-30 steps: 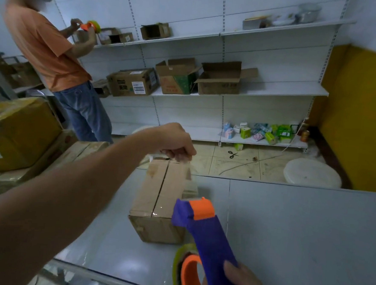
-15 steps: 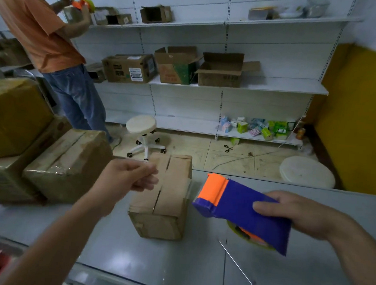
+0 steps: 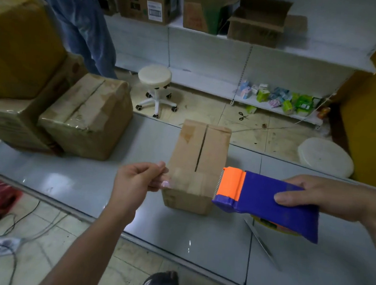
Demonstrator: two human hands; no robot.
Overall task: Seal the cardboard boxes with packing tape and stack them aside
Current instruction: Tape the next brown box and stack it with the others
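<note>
While we look down past a dark shoe [image 3: 162, 279] at the bottom edge, our two bare hands sit over the grey table top [image 3: 91, 180]. Our left hand [image 3: 135, 181] is curled, thumb and fingers pinched on the free end of a clear strip of packing tape [image 3: 191, 182], which spans the near end of the small brown cardboard box [image 3: 200, 152] toward the dispenser. Our right hand [image 3: 321, 196] is wrapped around the purple plastic tape dispenser with an orange cutter head [image 3: 256, 198], fingers closed over its top, serrated edge just beside the box's near right corner. We cannot tell if the tape is touching the box top yet. That box stands on the table between our hands, its centre seam showing as a dark slit. Thin metal rod [image 3: 262, 245] lies on the table under the dispenser. Left of the box, well apart, a larger tape-wrapped cardboard box [image 3: 86, 117] sits on the table beside more stacked brown cartons [image 3: 22, 48]. Beyond the table: a white round swivel stool on castors [image 3: 155, 84], scissors [image 3: 243, 116] on the tiled floor, a white round lid [image 3: 325, 156]. A person in blue jeans [image 3: 84, 23] stands by the white shelving [image 3: 233, 49], which holds open cartons above and small coloured packets [image 3: 281, 100] on the low shelf.
</note>
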